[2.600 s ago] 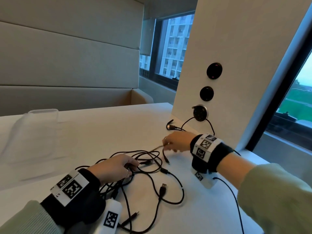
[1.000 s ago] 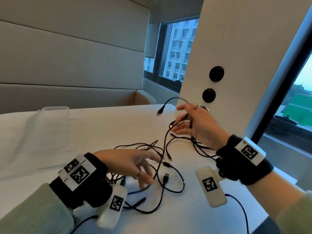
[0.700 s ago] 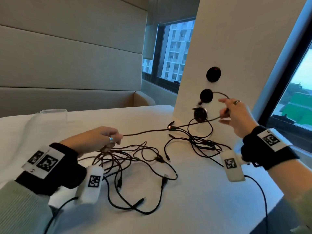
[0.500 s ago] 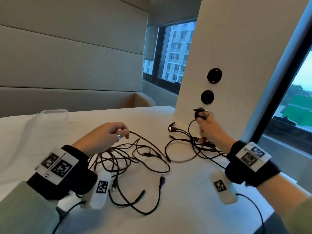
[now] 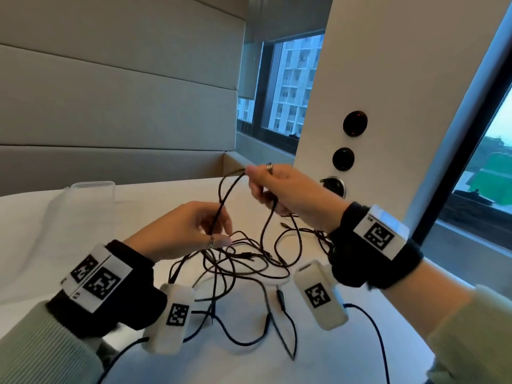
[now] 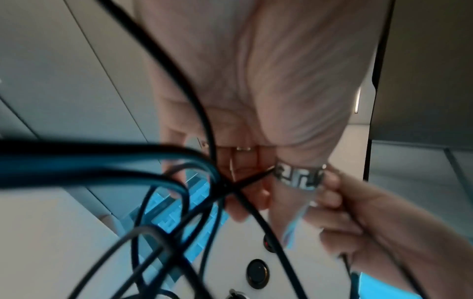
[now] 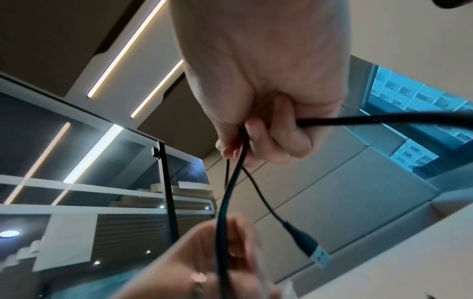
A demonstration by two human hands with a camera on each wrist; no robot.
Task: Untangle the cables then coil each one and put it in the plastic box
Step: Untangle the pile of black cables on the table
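A tangle of black cables (image 5: 238, 261) lies on the white table (image 5: 346, 361) between my wrists. My right hand (image 5: 257, 184) is raised above it, fingers curled round a black cable (image 5: 225, 196) that arcs down to my left hand (image 5: 219, 231), which pinches the same strand just above the tangle. In the right wrist view my right hand (image 7: 256, 139) grips two strands, and a USB plug (image 7: 316, 253) dangles below it. In the left wrist view my left hand (image 6: 238, 182) pinches a thin strand where several cables cross. The clear plastic box (image 5: 91, 195) stands at the back left, away from both hands.
A white pillar (image 5: 388, 79) with round black sockets (image 5: 355, 123) rises at the table's right back corner, close behind my right hand. The table's right edge runs beside a window. Loose plug ends (image 5: 280, 297) lie near the front. A padded wall (image 5: 110, 106) backs the table.
My right hand has risen from the cables by the pillar and moved left with a strand. The left hand stays on its cable, and the hands are now closer together.
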